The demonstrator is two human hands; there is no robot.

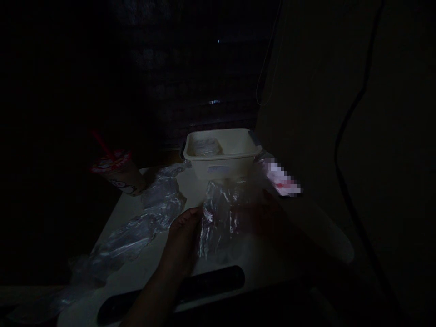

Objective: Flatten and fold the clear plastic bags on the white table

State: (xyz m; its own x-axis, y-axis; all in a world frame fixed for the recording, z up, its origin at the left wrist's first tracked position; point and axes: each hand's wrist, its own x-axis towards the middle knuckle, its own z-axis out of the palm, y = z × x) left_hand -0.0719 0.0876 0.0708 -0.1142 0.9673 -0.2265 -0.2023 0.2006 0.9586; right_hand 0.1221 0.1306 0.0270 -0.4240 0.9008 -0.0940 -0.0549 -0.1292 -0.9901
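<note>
Plastic [221,204], one clear crinkled piece, right at the fingertips of one left hand [180,236], with thumb and fingers pinching its left edge. Toward its other side, one right hand [269,215], dark and smeared; cannot tell whether pinching or spread. Just beyond the fingers, one pale tub [238,166] with two dark end latches [255,137], one label [218,170] on the near wall and one clear bundle [206,147] inside, toward the left. Left of the left fingers, one long run of crumpled clear film [163,195]; cannot count separate pieces. Farther left, one cup [124,179] with one red lid [114,162] and one red straw [103,143]. Past the right fingers, one bright pixelated patch [282,177]. Beneath the fingers, one pale tabletop [193,188]; nearer than them, one dark rounded band [218,280], crossed by the left forearm [153,290]. Well right of the fingers, one dark cord [337,150].
</note>
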